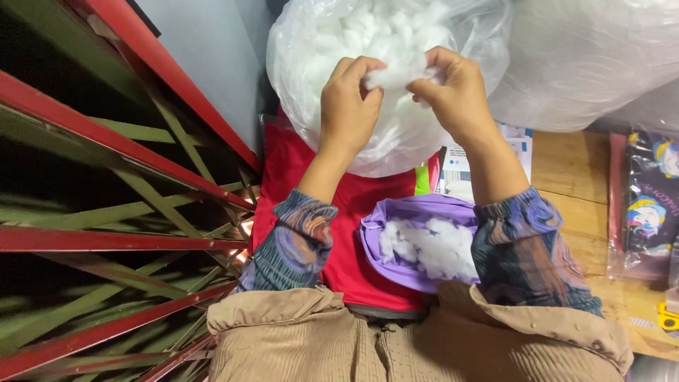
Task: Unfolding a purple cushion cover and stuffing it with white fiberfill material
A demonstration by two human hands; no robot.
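Both hands, left (349, 106) and right (456, 95), each grip pinched on one tuft (393, 74) above the bag (311, 42), pull it apart, the half-stuffed purple cover (396, 219) below.

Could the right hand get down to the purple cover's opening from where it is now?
Probably yes: the right hand grips a stuffing tuft with the left hand, and the purple cover lies open below with nothing between.
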